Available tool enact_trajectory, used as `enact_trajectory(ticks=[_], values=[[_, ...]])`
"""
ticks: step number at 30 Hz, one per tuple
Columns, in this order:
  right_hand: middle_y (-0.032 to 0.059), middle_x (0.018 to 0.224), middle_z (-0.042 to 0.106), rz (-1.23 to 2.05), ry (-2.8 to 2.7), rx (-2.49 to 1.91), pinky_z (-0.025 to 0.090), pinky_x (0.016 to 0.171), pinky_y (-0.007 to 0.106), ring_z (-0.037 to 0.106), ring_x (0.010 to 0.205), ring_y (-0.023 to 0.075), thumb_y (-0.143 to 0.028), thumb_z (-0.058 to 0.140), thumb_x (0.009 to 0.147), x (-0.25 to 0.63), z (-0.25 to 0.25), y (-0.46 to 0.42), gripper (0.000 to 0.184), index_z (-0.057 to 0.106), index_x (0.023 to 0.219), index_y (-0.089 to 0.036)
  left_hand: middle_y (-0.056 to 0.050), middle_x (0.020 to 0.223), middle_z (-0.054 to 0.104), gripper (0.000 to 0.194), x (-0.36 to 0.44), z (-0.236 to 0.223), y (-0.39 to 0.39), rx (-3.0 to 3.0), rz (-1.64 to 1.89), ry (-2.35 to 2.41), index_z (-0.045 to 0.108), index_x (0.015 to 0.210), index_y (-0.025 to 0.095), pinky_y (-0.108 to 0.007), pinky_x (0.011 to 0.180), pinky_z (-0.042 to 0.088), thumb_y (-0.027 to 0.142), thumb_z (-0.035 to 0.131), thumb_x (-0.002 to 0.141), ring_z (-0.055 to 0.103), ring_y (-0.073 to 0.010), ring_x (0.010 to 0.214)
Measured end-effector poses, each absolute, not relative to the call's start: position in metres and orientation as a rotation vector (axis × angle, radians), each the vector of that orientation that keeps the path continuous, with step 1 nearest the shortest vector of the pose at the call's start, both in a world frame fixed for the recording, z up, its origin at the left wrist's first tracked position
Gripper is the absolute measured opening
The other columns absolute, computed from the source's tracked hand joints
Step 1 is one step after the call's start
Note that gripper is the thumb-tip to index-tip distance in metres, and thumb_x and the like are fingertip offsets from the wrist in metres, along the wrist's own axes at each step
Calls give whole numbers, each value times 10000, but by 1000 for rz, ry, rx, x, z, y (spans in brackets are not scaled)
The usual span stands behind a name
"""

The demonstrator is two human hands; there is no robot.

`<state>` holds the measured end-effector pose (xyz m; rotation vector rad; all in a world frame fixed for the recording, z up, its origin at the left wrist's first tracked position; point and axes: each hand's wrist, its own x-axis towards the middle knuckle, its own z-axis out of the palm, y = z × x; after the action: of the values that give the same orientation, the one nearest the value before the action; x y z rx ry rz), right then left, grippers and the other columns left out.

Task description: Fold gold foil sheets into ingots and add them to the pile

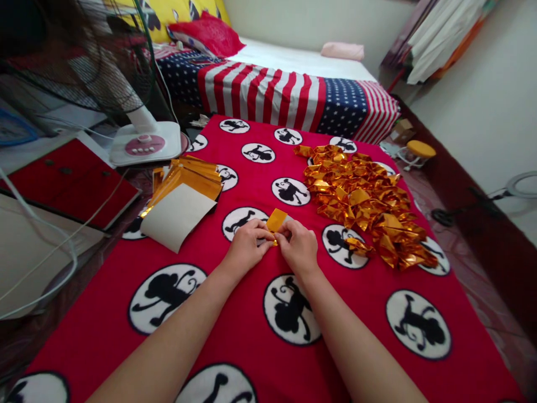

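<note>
Between my two hands is a small piece of gold foil paper (pixel 277 219), partly folded. My left hand (pixel 250 242) pinches its left side, fingers bent and closed. On the other side my right hand (pixel 298 242) grips it with thumb and curled fingers. The lower part of the paper is mostly covered by my fingertips. To the left lies a stack of gold foil sheets (pixel 191 176), with a pale sheet (pixel 178 215) on top, its blank side up. A large heap of folded gold foil pieces (pixel 361 193) spreads out on the right.
A red cloth with monkey prints (pixel 235 347) covers the table. A white fan (pixel 146 143) stands at the left beside a red box (pixel 62 173). Beyond the table is a bed with a striped, starred cover (pixel 260 95); a yellow stool (pixel 420 149) sits at the right.
</note>
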<state>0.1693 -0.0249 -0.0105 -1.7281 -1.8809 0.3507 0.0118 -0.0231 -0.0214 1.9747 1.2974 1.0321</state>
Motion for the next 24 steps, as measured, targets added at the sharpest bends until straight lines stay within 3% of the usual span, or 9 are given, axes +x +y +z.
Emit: enact_trajectory(ticks=[11, 17, 24], values=[[-23, 772, 669, 329, -1876, -1728, 271, 630, 277, 579, 701, 142, -211, 660, 792, 168, -12, -25, 64, 614, 746, -213, -32, 858, 648, 57, 16, -14, -17, 1979, 851, 1459, 777, 752, 200, -297, 743, 500, 167, 768, 706, 617, -164, 804], [-19, 780, 675, 340, -1869, -1722, 277, 640, 279, 584, 708, 149, -215, 660, 793, 168, -11, -26, 75, 609, 739, -213, -19, 880, 646, 132, 13, -9, -15, 1985, 783, 1383, 777, 772, 219, -286, 781, 495, 116, 769, 689, 618, -156, 832], [-18, 765, 673, 354, -1858, -1707, 288, 645, 276, 594, 719, 152, -203, 657, 793, 168, -11, -26, 76, 607, 736, -210, -23, 836, 630, 59, 20, -10, -19, 1971, 821, 1525, 730, 708, 186, -296, 750, 491, 134, 751, 728, 606, -166, 813]])
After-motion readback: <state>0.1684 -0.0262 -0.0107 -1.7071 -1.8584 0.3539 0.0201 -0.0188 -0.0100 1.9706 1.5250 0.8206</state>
